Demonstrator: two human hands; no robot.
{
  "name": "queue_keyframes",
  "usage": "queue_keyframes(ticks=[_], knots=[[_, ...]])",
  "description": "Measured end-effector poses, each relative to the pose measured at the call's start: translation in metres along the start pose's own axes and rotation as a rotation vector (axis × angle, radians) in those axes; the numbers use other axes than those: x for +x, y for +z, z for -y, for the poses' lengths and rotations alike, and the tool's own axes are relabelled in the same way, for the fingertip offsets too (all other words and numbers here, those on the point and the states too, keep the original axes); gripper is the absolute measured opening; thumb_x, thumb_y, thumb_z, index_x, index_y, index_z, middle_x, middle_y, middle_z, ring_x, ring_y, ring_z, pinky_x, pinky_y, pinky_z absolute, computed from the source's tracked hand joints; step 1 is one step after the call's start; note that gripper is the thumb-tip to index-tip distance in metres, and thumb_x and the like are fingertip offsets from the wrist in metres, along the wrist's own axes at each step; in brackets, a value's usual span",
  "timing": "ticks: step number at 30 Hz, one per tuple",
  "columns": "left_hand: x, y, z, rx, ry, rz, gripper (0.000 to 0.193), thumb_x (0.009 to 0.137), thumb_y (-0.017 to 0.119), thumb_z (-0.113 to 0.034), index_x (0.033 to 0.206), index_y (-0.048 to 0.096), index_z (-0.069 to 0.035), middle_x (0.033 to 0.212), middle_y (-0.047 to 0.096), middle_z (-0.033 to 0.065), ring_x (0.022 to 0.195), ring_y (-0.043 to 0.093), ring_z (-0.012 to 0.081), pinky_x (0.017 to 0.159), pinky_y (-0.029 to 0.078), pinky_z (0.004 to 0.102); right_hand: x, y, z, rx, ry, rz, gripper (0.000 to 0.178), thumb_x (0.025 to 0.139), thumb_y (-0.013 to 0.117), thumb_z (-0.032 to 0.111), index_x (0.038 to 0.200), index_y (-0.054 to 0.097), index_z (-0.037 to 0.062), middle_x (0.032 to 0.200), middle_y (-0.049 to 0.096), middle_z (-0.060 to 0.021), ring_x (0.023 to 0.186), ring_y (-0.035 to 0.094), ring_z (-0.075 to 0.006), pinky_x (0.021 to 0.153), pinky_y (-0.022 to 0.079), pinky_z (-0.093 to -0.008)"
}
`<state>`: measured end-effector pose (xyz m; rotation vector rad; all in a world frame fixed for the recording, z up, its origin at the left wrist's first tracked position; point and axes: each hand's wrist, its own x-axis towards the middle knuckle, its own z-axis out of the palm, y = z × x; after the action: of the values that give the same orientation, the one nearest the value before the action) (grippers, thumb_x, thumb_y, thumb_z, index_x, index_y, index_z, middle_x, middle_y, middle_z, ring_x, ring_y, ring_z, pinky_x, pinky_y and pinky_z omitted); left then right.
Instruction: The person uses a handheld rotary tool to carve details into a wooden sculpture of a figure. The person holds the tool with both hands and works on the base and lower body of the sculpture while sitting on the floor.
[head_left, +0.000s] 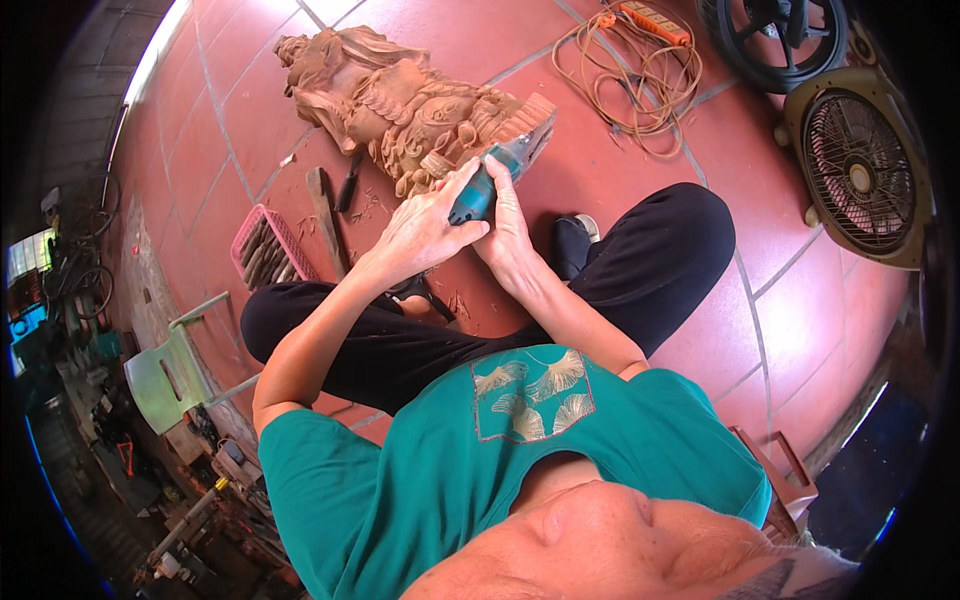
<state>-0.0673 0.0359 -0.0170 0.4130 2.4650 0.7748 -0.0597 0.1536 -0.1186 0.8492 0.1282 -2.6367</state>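
Note:
A teal handheld power tool is gripped by both of my hands; its front end meets the base of a carved wooden figure. The figure lies on its back on the floor, its base toward the right. My left hand wraps the tool's rear from the left. Closed on its right side is my right hand, thumb and fingers against the casing. The tool's working tip is partly hidden, so its exact kind is unclear.
Left of my hands lie a wooden bar, a dark-handled tool and a pink basket of several wooden-handled tools. Orange power strip with coiled cable, box fan and black wheel stand right. A pale green chair is left.

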Motion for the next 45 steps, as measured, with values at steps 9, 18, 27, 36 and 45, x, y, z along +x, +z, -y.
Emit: queue_keyframes(ticks=[9,18,27,36,45], knots=[[0.003,0.004,0.009,0.050,0.115,-0.079,0.086,0.084,0.072,-0.032,0.157,0.032,-0.008,0.123,0.064,0.0287,0.094,0.068,0.0451,0.083,0.053,0.0483,-0.006,0.008,0.001,0.003,-0.006,0.019,0.046,0.087,0.080,0.039,0.114,0.060,0.0085,0.100,0.067,-0.0095,0.090,0.068,-0.0247,0.084,0.060,-0.0414],[-0.009,-0.011,-0.009,-0.036,0.101,0.003,0.083,0.086,0.073,-0.029,0.156,0.034,-0.006,0.132,0.060,0.0284,0.100,0.067,0.0447,0.086,0.053,0.0448,-0.021,0.010,-0.003,-0.003,-0.027,0.005,0.047,0.087,0.080,0.040,0.116,0.060,0.0093,0.104,0.067,-0.0084,0.095,0.067,-0.0230,0.089,0.057,-0.0409],[-0.008,-0.001,0.004,-0.019,0.121,-0.097,0.083,0.087,0.072,-0.029,0.156,0.033,-0.005,0.132,0.060,0.0289,0.097,0.069,0.0432,0.085,0.053,0.0456,-0.012,0.012,-0.002,-0.036,0.005,-0.016,0.049,0.084,0.083,0.040,0.116,0.060,0.0121,0.101,0.066,-0.0062,0.091,0.066,-0.0218,0.085,0.058,-0.0401],[-0.003,0.000,0.005,0.002,0.059,-0.062,0.084,0.087,0.072,-0.032,0.157,0.033,-0.007,0.127,0.063,0.0290,0.087,0.070,0.0436,0.083,0.054,0.0466,-0.006,0.009,-0.001,-0.005,0.022,-0.012,0.048,0.083,0.084,0.040,0.113,0.060,0.0110,0.101,0.066,-0.0069,0.089,0.067,-0.0217,0.082,0.059,-0.0398],[0.001,0.000,0.003,0.032,0.032,-0.037,0.083,0.087,0.072,-0.031,0.156,0.033,-0.007,0.135,0.059,0.0282,0.093,0.070,0.0427,0.086,0.054,0.0469,-0.003,0.008,0.001,-0.004,0.004,-0.028,0.049,0.084,0.083,0.039,0.115,0.060,0.0092,0.101,0.066,-0.0080,0.090,0.067,-0.0230,0.083,0.060,-0.0399]])
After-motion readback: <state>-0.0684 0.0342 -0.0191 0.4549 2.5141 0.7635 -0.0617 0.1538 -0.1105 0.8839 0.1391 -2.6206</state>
